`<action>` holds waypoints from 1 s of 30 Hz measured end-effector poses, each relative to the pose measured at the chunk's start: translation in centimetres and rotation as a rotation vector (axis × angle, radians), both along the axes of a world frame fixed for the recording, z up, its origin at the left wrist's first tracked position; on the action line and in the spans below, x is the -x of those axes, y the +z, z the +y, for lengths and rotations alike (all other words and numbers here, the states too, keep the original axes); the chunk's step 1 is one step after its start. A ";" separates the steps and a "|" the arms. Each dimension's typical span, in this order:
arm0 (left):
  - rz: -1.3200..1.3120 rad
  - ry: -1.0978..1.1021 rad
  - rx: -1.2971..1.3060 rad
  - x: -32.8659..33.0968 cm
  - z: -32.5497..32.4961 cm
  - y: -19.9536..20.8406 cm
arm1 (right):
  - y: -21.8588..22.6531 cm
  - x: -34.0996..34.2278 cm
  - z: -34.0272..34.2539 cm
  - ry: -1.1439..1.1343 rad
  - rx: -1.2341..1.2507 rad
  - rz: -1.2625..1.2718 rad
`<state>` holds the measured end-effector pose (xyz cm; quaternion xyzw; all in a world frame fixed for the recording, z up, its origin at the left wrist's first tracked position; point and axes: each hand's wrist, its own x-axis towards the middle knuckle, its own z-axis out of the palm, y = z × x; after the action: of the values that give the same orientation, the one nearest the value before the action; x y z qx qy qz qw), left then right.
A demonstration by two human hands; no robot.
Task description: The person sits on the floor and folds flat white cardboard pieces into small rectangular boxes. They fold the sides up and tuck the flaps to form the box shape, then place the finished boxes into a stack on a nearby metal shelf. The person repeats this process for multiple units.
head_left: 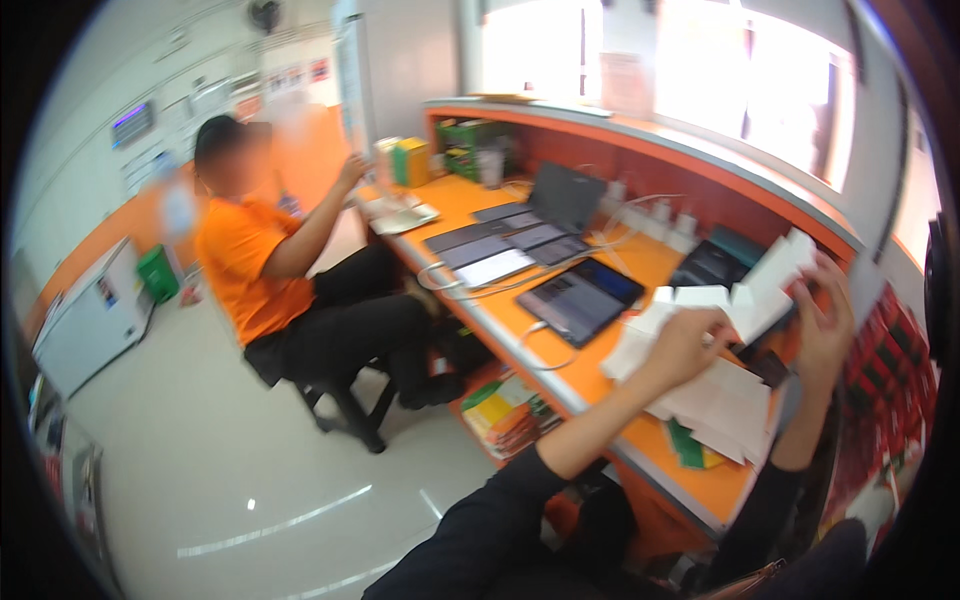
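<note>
"At the near corner of the orange-topped desk (735, 487), what are the two hands doing?"

"They are working over a white, flapped cardboard piece (768, 290), which is standing partly raised on the desk, above some flat, off-white card sheets (722, 405). I'm judging this to be a handling or folding step, with the flaps not yet lying closed."

"How are the fingers standing?"

"The left hand (690, 350) is curling its fingers in toward the thumb, leaving only a small gap, just over the near flaps. The right hand (823, 325) is bending its fingers, partly parted, beside the raised far panel. I cannot tell whether either is gripping the card."

"And what is the next move calling for?"

"Probably a light, sure pinch on an edge, with one hand steadying, since thin card is likely to be creasing easily."

"Are any brands or labels showing?"

"None that I am reading. A black, flat tablet (580, 298) is showing a screen too blurred to make out. The red, patterned packages (885, 385) at the right and the purple-lit wall display (132, 123) are offering no clear lettering either."
</note>
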<state>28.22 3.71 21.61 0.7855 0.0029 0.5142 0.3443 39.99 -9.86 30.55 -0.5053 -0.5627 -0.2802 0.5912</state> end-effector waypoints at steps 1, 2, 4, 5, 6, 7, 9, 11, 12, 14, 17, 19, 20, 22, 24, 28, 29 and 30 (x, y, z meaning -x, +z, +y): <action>0.025 -0.077 0.012 -0.3 0.2 1.4 | 1.5 0.3 -0.2 -0.018 0.040 0.003; 0.062 -0.135 0.019 -0.2 0.9 2.6 | 2.5 0.7 0.2 -0.018 0.076 0.018; 0.175 -0.196 -0.030 -0.5 1.4 5.2 | 4.7 1.2 -0.2 0.072 0.001 0.128; 0.236 -0.232 -0.050 -0.7 1.5 6.6 | 5.3 0.9 -0.7 0.044 -0.030 0.109; 0.299 -0.256 -0.071 -1.0 1.4 7.8 | 5.5 0.4 -1.2 0.026 -0.058 0.093; 0.302 -0.245 -0.132 -1.0 1.1 9.0 | 5.5 0.3 -1.5 -0.007 -0.090 0.096; 0.336 -0.283 -0.183 -2.2 -0.1 10.9 | 4.5 -0.4 -2.0 -0.089 -0.150 0.162; 0.344 -0.388 -0.196 -3.6 -0.4 12.1 | 4.2 -0.9 -1.7 -0.094 -0.200 0.232; 0.350 -0.436 -0.202 -4.1 -0.4 12.8 | 4.2 -1.4 -1.7 -0.091 -0.203 0.235; 0.413 -0.468 -0.163 -4.6 -0.6 12.8 | 4.0 -2.5 -2.0 -0.097 -0.163 0.227; 0.518 -0.400 -0.169 -4.8 -1.1 11.7 | 4.0 -3.5 -2.6 -0.097 -0.066 0.232; 0.465 -0.401 -0.174 -6.1 -0.2 11.4 | 3.9 -4.1 -2.7 -0.099 -0.086 0.216; 0.438 -0.402 -0.174 -6.6 0.1 11.3 | 3.9 -4.3 -2.8 -0.100 -0.094 0.207; 0.324 -0.306 -0.176 -7.2 0.0 11.1 | 4.1 -4.1 -2.8 -0.115 -0.144 0.206; 0.242 -0.270 -0.253 -7.6 -0.1 11.3 | 4.0 -4.3 -2.9 -0.208 -0.148 0.112; 0.143 -0.274 -0.275 -8.1 -0.7 11.4 | 4.1 -3.8 -2.6 -0.386 -0.092 -0.198; 0.103 -0.263 -0.291 -8.4 -0.5 11.4 | 4.0 -3.8 -2.2 -0.355 -0.087 -0.210; 0.089 -0.269 -0.261 -8.4 -0.5 11.3 | 4.0 -3.8 -2.0 -0.324 -0.081 -0.221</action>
<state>36.64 3.20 32.92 0.8389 -0.1537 0.4242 0.3045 43.78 -11.90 34.50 -0.5312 -0.5237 -0.4477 0.4931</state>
